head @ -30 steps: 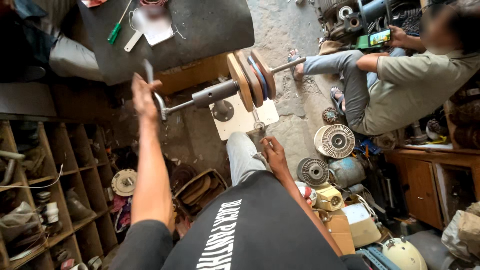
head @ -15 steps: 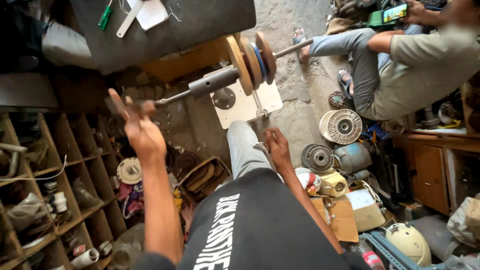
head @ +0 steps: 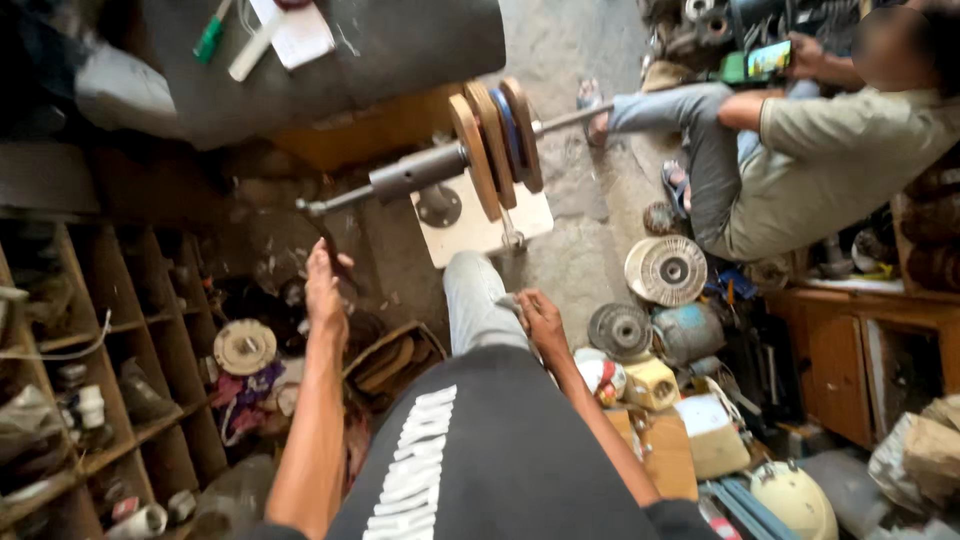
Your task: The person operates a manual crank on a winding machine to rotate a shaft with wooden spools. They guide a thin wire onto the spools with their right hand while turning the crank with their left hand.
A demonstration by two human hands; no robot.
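Fingers of left hand (head: pixel 325 285) curled round crank handle (head: pixel 322 222); right hand (head: pixel 542 318) loosely bent on knee (head: pixel 470 280), wooden discs (head: pixel 495 135) ahead

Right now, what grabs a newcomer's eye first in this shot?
The long metal shaft carrying a stack of wooden discs, running across the upper middle, stands out first. The left hand reaches up to the crank handle at the shaft's near end, while the right hand rests on the knee. At upper right a seated person holds a phone, with round coil spools on the floor below.
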